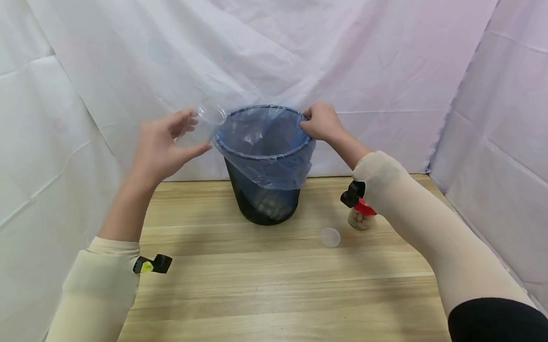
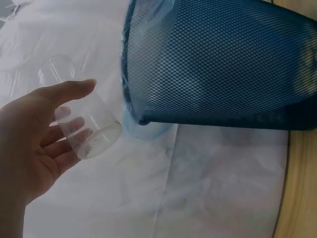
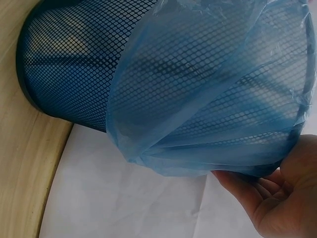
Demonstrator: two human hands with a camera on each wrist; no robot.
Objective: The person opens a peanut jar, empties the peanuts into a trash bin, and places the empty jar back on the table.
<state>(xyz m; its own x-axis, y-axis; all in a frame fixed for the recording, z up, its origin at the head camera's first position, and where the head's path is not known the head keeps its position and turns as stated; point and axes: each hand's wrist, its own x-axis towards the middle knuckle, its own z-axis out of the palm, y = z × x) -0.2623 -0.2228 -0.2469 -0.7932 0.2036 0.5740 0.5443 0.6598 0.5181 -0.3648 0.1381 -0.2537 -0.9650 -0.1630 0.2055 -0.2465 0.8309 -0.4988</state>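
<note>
My left hand [image 1: 161,143] holds a clear, see-through cup [image 2: 99,124] between the thumb and the curled fingers. The cup tilts, with one end close to the left rim of a black mesh wastebasket [image 1: 266,205]. A thin blue plastic bag [image 1: 281,173] lines this basket and folds over its rim. At the rim's right side, my right hand [image 1: 323,121] grips the edge and the bag, thumb and fingers on either side in the right wrist view. Some fingertips there are hidden behind the bag.
A round translucent lid [image 1: 330,237] lies on the wooden table [image 1: 270,285] in front of the basket. To its right sits a small beige rounded object [image 1: 361,221], partly covered by the right wrist camera's red strap. White cloth [image 1: 267,42] hangs behind and at both sides.
</note>
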